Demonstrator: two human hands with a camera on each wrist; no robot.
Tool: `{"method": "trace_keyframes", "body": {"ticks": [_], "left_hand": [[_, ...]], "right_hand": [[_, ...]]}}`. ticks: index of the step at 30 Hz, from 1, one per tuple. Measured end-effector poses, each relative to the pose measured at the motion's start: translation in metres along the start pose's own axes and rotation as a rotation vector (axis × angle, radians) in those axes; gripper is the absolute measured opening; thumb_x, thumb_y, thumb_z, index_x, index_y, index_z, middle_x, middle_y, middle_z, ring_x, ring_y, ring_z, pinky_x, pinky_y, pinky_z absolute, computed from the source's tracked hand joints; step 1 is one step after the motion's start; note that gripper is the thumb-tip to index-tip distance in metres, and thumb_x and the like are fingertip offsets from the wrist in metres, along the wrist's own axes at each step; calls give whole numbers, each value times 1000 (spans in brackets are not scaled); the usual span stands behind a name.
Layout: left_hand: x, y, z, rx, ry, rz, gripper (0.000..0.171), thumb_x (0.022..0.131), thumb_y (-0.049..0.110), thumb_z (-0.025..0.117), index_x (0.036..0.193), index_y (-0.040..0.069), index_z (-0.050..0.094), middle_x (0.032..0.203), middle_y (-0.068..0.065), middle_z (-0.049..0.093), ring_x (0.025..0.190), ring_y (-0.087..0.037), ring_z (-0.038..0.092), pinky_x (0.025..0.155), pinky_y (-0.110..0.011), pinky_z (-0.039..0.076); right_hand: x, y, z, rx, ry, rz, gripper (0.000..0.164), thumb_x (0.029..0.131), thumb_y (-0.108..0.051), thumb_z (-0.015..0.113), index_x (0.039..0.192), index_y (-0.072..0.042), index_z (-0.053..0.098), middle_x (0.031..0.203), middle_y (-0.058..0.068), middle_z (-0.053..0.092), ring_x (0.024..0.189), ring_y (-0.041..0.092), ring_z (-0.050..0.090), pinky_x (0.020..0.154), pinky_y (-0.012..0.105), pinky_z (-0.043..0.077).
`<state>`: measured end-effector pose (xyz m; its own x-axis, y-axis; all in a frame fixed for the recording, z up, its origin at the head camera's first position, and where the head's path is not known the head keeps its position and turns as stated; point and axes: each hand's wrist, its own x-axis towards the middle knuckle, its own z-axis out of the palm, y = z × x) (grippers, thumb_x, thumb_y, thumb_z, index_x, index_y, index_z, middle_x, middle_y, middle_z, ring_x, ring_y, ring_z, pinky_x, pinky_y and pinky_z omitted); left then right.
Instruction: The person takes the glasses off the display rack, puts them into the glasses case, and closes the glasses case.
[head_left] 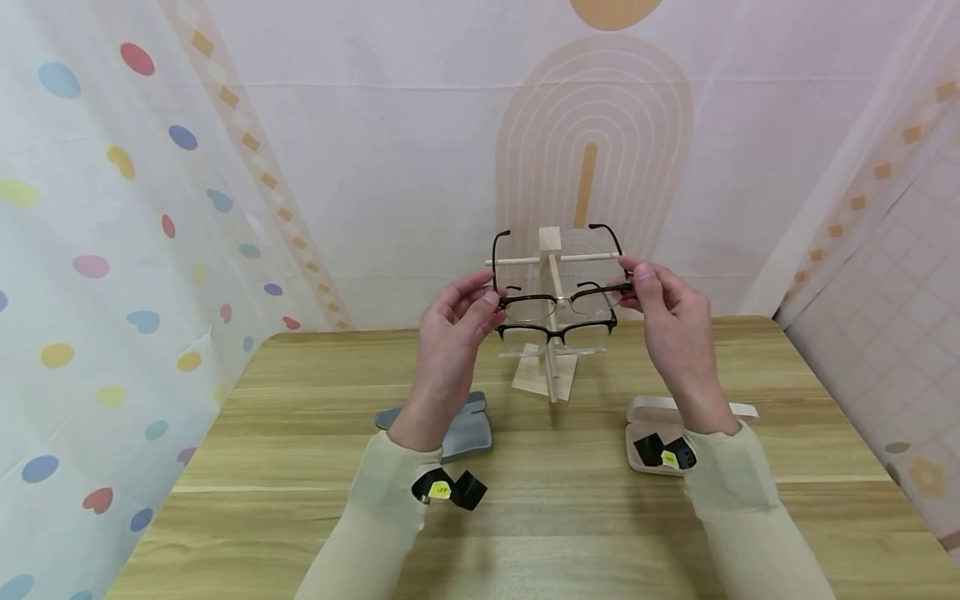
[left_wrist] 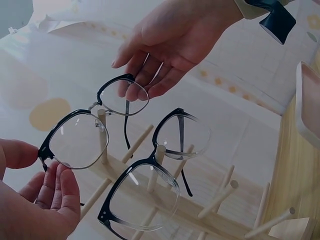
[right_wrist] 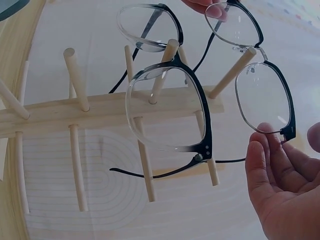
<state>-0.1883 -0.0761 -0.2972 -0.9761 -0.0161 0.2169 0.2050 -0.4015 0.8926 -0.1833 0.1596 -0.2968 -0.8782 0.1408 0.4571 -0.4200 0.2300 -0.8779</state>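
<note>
Black half-rim eyeglasses (head_left: 528,307) sit with their bridge at an upper peg of a wooden display stand (head_left: 551,242), temples pointing back. My left hand (head_left: 456,325) pinches their left hinge corner between thumb and fingers. At the other corner, my right hand (head_left: 678,321) touches the frame with its fingertips (right_wrist: 272,131); its thumb stands apart from the rim. A second pair of glasses (head_left: 555,335), dark on top with clear lower rims, rests on the peg below.
A grey-blue glasses case (head_left: 468,433) lies open behind my left wrist. On the right, a white case with pink lining (head_left: 637,433) lies open under my right wrist. More bare pegs (left_wrist: 220,199) stick out of the stand. A patterned curtain (head_left: 405,167) hangs behind the wooden table (head_left: 555,517).
</note>
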Motion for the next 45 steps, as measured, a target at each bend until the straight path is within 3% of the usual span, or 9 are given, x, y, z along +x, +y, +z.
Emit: {"method": "trace_keyframes", "body": {"ticks": [6,15,24,37,45], "left_hand": [[-5,4,-1,5,-9,14,31,101,-3,60,132,-4,59,109,-8,65,105,-20,66,93,-32,57],[-15,10,-5,53,-17,35,37,99,-5,60,136,0,57,108,-10,66,111,-26,66,94,-31,56],[-24,12,-7,97,-41,74,42,97,-7,62,138,-7,53,107,-9,68,106,-24,68,95,-33,57],[-37,14,-11,241,-69,123,44,94,-7,68,137,1,59,105,-5,71,100,-22,68,84,-24,56],[-42,11,-11,260,-86,113,51,91,-6,68,140,1,56,103,-6,72,89,-16,69,78,-26,58]], "right_hand": [[-3,-2,-1,2,-6,-18,42,111,-32,48,134,-2,67,112,13,73,92,12,70,91,23,55],[-11,-9,-3,5,-5,-70,32,109,-20,54,132,-4,68,101,-5,73,91,14,69,87,25,56],[-21,-15,-6,42,1,-128,28,107,-12,56,130,-4,70,100,-4,74,94,16,69,86,23,56],[-38,-19,-12,-1,31,-145,26,105,-9,59,129,-6,70,102,-6,75,97,14,67,82,20,51],[-46,-18,-16,7,33,-160,27,104,-2,58,128,-3,70,102,-2,75,94,14,68,81,19,54]]}}
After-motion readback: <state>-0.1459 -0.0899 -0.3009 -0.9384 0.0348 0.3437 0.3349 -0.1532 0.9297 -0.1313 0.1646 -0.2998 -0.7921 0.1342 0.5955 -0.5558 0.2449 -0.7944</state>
